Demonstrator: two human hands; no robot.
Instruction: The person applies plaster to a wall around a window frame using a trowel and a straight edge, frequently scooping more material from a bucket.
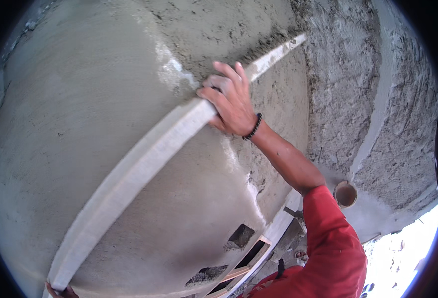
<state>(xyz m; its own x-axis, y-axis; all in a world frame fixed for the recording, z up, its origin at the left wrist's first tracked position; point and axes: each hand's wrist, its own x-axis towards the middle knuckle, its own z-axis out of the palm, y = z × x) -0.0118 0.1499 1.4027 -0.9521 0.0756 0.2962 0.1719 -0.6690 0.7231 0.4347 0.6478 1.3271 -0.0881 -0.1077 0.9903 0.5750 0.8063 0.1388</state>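
Note:
A long pale straightedge (139,161) lies slantwise against the plastered wall (80,124), bowed by the lens. My right hand (231,99), with a dark beaded bracelet at the wrist, is closed round its upper part, some fingers lifted. At the far lower left, my left hand (64,292) holds the other end; only its fingers show. Wet grey mortar (271,43) is piled along the bar's upper edge near its tip. Below the bar the plaster looks smooth; rougher, pitted plaster lies around the tip.
To the right stands a rough wall (340,109) with a smooth vertical strip (381,99). A round rimmed thing (345,194) is by my right elbow. Low down are two dark recesses (241,235) and a wooden frame (248,258). Bright daylight enters at lower right.

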